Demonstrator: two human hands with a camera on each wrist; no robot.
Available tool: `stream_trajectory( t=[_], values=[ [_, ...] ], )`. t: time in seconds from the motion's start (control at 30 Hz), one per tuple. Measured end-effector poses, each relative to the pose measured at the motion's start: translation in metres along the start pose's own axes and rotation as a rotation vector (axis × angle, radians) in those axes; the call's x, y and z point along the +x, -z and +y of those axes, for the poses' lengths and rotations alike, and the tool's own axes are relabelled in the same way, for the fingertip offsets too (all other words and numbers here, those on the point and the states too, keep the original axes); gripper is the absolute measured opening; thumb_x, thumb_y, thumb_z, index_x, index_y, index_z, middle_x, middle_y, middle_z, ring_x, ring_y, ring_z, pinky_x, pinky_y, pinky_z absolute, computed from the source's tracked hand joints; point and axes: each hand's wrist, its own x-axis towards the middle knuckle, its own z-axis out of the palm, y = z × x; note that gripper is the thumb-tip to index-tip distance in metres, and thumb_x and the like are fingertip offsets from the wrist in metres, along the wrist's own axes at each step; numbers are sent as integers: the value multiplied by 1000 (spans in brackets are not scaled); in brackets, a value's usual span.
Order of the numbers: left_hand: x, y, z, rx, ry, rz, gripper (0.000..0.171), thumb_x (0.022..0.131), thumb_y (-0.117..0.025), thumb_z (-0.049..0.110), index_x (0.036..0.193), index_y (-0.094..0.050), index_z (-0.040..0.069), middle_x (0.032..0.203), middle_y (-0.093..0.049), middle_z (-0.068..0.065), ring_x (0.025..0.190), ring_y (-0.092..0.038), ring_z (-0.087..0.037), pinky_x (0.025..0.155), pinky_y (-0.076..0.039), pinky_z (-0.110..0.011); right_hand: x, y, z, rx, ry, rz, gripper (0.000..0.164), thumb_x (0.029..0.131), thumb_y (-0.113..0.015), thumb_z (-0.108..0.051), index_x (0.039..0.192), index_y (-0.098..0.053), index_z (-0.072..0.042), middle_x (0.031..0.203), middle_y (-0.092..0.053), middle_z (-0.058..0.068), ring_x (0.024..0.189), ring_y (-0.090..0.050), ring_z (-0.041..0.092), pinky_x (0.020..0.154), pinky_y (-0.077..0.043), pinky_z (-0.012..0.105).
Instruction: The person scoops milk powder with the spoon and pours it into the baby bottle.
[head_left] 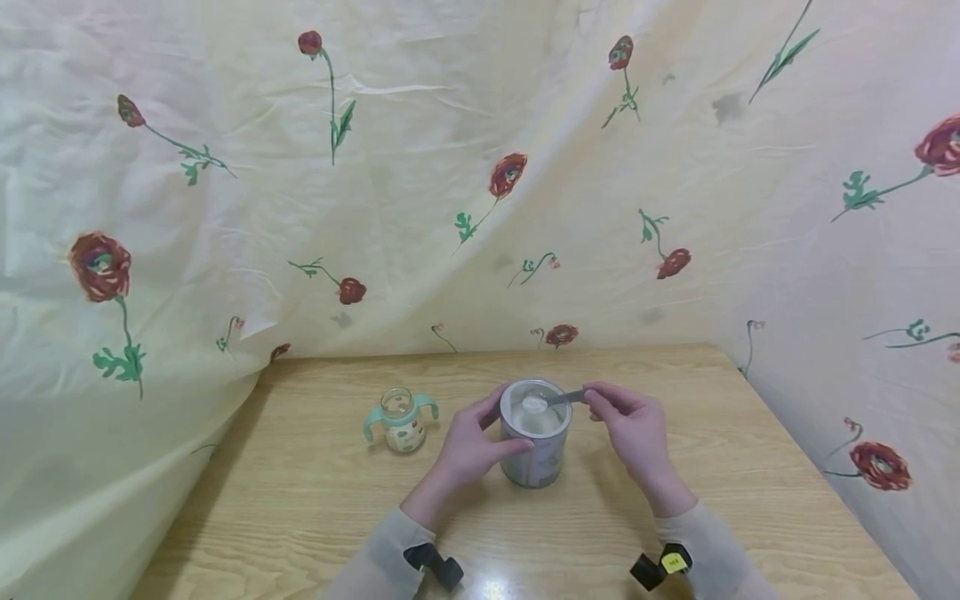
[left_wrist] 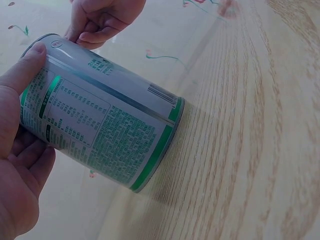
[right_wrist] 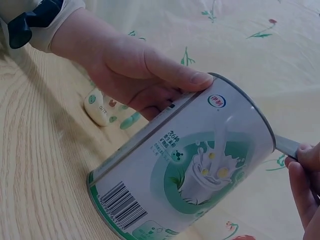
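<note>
An open milk powder tin [head_left: 534, 462] stands upright on the table, with white powder [head_left: 534, 424] inside. Its label shows green print and a barcode in the left wrist view, and a splash of milk on the side seen in the right wrist view. My left hand [head_left: 471, 446] grips the tin from its left, the thumb across the near side just under the rim. Between thumb and fingers, my right hand [head_left: 633, 423] pinches the grey handle of a spoon [head_left: 567, 398]. The spoon's bowl is at the tin's mouth, with white powder in it.
A small glass bottle [head_left: 405, 435] with a teal collar and two teal handles stands left of the tin, its top uncovered. The wooden table [head_left: 315, 517] meets a flower-patterned cloth [head_left: 420, 208] hanging behind and at both sides.
</note>
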Motion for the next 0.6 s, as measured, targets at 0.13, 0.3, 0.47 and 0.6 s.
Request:
stream_trajectory(
  t=[0.13,0.3,0.47,0.6],
  values=[
    [0,0,0,-6,9,-1,90,83,-96,24,161,-50,19,158,-55,9,147,-50,-17,122,-41,-41,-1,0,-1,19,-15,4,24,103,-74,-11,120,-78,5,110,-81,9,81,-72,10,79,-60,21],
    [0,0,2,-2,12,-2,90,83,-96,25,161,-50,20,158,-54,9,147,-50,-17,122,-41,-42,0,0,-2,15,-24,3,25,103,-75,-12,120,-77,6,105,-81,2,81,-72,11,79,-60,22],
    [0,0,3,4,6,-5,90,84,-95,26,161,-50,19,159,-55,7,147,-50,-20,122,-41,-44,-1,0,-2,8,-19,-1,24,103,-75,-12,119,-78,5,107,-81,7,81,-72,11,78,-60,22],
    [-1,0,4,6,8,-4,91,85,-95,25,162,-48,13,160,-54,4,147,-50,-22,122,-41,-44,1,0,-1,34,-35,-11,27,103,-75,-14,120,-76,7,105,-82,5,82,-73,11,79,-62,23]
  ],
)
